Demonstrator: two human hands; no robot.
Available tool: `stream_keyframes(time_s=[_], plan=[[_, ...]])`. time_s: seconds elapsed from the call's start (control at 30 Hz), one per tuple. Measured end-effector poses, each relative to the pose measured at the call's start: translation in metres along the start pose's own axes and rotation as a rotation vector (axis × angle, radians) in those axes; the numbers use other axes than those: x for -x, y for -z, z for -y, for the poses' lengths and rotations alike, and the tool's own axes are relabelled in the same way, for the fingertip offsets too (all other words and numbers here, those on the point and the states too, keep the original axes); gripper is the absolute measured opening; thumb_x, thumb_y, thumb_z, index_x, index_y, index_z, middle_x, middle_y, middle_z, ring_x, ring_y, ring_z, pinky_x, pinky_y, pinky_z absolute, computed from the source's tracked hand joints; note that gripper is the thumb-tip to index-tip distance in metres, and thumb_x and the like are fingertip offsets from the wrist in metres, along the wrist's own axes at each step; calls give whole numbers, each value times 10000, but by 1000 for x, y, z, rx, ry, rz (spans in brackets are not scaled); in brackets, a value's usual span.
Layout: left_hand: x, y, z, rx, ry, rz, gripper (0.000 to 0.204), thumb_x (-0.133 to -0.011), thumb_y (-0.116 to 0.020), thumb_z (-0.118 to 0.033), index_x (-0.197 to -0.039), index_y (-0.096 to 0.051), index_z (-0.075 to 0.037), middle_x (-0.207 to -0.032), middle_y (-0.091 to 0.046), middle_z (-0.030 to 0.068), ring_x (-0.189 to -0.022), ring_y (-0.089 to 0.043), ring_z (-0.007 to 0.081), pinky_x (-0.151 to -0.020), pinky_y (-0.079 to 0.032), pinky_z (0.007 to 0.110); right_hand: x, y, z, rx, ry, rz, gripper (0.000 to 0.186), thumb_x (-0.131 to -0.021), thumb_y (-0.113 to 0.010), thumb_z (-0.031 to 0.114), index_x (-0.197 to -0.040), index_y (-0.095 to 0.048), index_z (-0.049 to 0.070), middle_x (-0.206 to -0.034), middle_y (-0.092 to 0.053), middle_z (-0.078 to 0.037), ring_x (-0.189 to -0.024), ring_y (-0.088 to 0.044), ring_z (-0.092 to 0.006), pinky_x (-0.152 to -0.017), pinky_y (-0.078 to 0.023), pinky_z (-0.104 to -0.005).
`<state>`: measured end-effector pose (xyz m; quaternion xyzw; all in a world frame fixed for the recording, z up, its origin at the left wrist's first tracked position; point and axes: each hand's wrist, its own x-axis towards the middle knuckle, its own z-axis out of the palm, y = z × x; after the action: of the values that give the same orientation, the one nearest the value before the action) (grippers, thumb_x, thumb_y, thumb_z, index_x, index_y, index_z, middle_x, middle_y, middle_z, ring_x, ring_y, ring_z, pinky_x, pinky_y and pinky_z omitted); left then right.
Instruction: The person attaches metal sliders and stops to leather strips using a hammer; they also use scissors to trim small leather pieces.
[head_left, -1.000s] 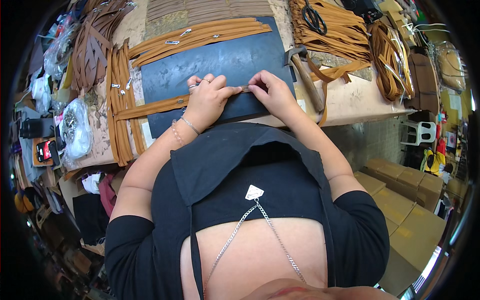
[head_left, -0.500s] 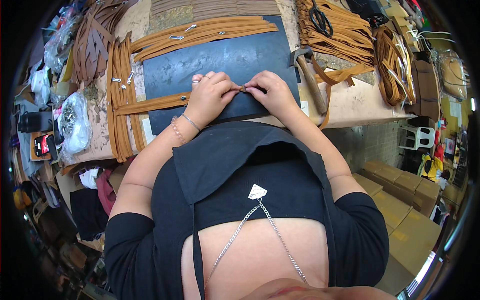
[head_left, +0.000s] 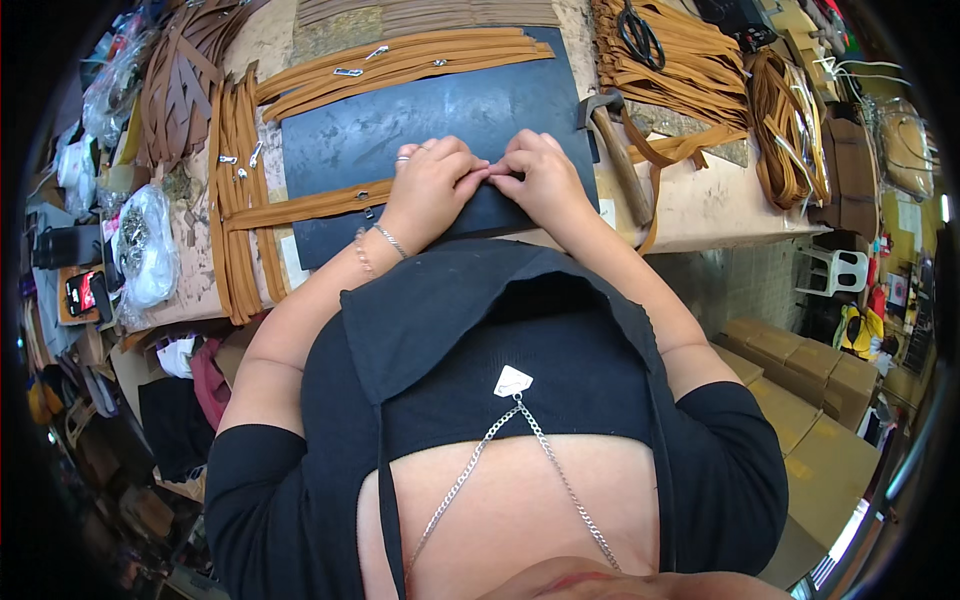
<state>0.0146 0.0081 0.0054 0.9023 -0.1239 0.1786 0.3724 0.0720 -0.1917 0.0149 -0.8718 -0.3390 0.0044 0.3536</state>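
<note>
My left hand (head_left: 425,190) and my right hand (head_left: 540,180) meet over a dark mat (head_left: 355,125), fingertips pinched together at the end of a tan zipper tape (head_left: 300,205); that end is mostly hidden by my fingers. The tape runs leftward beneath my left hand, with a metal slider (head_left: 362,195) on it. Across the mat's top edge lie more tan tapes (head_left: 400,50) with loose metal pulls (head_left: 348,72) on them. A wooden-handled hammer (head_left: 618,155) rests just right of the mat, beside a curled tan strip (head_left: 655,150).
Vertical tan tapes (head_left: 235,170) lie left of the mat, brown strips (head_left: 185,90) and plastic bags (head_left: 145,245) farther left. Black scissors (head_left: 640,35) sit on tape bundles (head_left: 670,80) at back right. A white stool (head_left: 840,270) and cardboard boxes (head_left: 800,400) stand right of the table.
My fingertips have drawn closer together at the tape end. My right hand's fingers have curled more, and my left hand has shifted slightly right.
</note>
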Motion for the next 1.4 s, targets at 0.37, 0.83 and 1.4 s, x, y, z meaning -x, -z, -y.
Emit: stream_keyframes(time_s=[0.37, 0.83, 1.4], plan=[[3, -4, -5, -292, -191, 74, 53, -921, -717, -173, -913, -729, -123, -911, -611, 2, -885, -575, 224, -849, -413, 384, 26, 44, -39, 397, -76, -346, 155, -804, -812, 240, -951, -801, 192, -1080, -654, -47, -1047, -583, -316, -891, -478, -449], [13, -2, -5, 31, 33, 120, 131, -925, -712, -63, -1035, -641, -69, -940, -683, 76, -923, -625, 288, -864, -467, 388, 93, 98, 11, -324, -359, -251, 481, -1039, -569, 177, -1489, -467, 42, -1180, -655, -152, -932, -688, -300, -834, -547, -427], [12, 11, -7, 36, 26, 155, 189, -904, -750, -98, -1031, -617, -52, -955, -680, 99, -927, -628, 308, -861, -483, 405, 69, 76, 21, 33, -205, 144, 538, -1038, -585, 248, -1534, -431, 105, -1294, -637, -262, -1127, -635, -449, -961, -524, -480]])
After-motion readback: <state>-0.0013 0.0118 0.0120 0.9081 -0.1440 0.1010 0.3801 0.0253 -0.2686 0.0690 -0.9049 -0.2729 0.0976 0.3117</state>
